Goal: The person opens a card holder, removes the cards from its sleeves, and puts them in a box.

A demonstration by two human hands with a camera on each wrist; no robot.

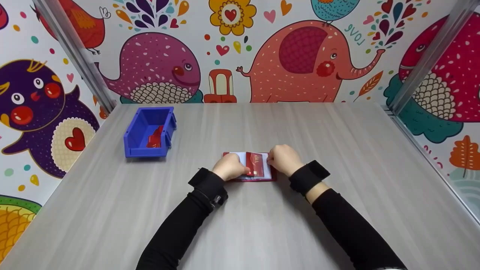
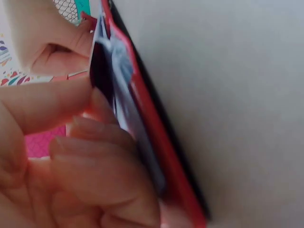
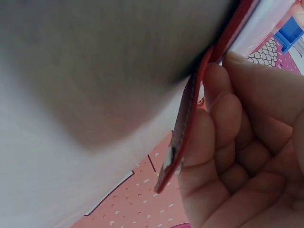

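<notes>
A red card wallet (image 1: 273,177) lies unfolded on the table, with clear plastic sleeves (image 1: 267,171) inside. On the sleeves is a red card (image 1: 255,164) with pale print. My left hand (image 1: 229,167) pinches the card's left edge between thumb and finger, its other fingers curled against the sleeves. At the opposite side my right hand (image 1: 285,159) grips the wallet's right edge. In the right wrist view, the wallet's strap (image 3: 183,126) with a metal snap runs along the right hand's curled fingers (image 3: 225,118). The fingers partly cover the wallet.
A blue bin (image 1: 146,151) stands at the left back of the table, with red cards (image 1: 155,138) inside. Patterned walls with cartoon animals close off the back and both sides. Metal posts (image 1: 77,52) stand at the corners.
</notes>
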